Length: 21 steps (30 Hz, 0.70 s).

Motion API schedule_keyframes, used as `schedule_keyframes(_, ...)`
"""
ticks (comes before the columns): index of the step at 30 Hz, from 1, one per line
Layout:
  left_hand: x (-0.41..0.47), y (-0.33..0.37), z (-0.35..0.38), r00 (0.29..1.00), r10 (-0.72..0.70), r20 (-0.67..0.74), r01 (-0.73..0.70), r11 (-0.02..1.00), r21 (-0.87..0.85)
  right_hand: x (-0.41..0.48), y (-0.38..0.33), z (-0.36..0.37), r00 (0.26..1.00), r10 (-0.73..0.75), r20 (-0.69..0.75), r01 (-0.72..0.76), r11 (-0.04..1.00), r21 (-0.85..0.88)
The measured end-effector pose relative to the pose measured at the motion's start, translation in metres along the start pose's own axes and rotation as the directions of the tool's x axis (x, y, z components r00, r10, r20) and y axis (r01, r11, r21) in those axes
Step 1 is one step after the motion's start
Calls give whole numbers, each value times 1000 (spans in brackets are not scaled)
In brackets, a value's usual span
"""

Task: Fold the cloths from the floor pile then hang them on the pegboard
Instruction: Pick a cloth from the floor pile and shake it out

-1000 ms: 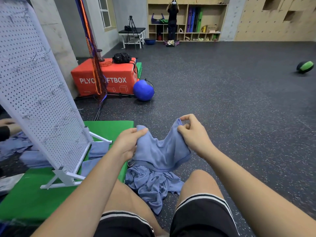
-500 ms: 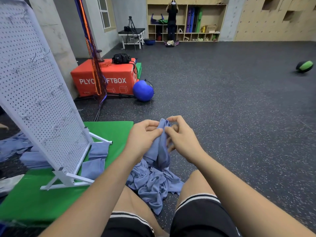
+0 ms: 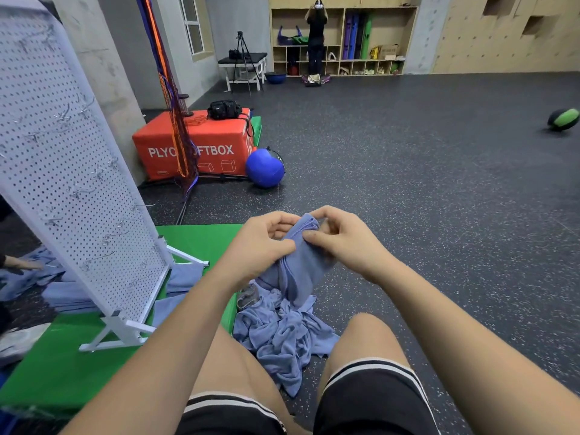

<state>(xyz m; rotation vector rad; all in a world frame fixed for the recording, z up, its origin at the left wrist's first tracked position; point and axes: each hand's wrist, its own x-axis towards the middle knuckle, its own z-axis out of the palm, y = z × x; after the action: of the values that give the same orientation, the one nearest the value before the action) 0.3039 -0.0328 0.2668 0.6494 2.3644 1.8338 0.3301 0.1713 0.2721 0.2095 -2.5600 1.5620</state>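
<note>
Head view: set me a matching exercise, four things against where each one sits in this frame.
1 held cloth
2 cloth pile
3 pegboard
4 blue ball

A next to the red box
B standing on the green mat
C crumpled on the floor
D pinched by left hand and right hand

Pairs: 1-D, 2-C, 3-B, 4-A

Blue cloth (image 3: 298,268), white pegboard (image 3: 72,183), green mat (image 3: 194,240), orange box (image 3: 201,146), seemingly speckled dark floor (image 3: 408,183)
</note>
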Motion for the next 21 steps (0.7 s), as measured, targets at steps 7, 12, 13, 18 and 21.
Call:
schedule_keyframes(7,3,6,-19,999,18,34,-18,1000,-17,21,-5,-13,983,-69,172,60,997,52)
schedule_keyframes(12,10,-22,-42,989,-72,131,54,989,137,45,2,-3,985,-106,137,108,994,-5)
schedule_keyframes(13,13,-32,-48,986,-113,124,93,984,153,51,5,0,986,-105,132,106,994,-4)
schedule_keyframes(18,25,-74,-85,969,-242,58,236,967,91,81,25,20,991,-80,109,74,996,53)
schedule_keyframes(21,36,-95,-108,967,-256,17,256,967,11,102,42,45,993,-32,110,22,995,97)
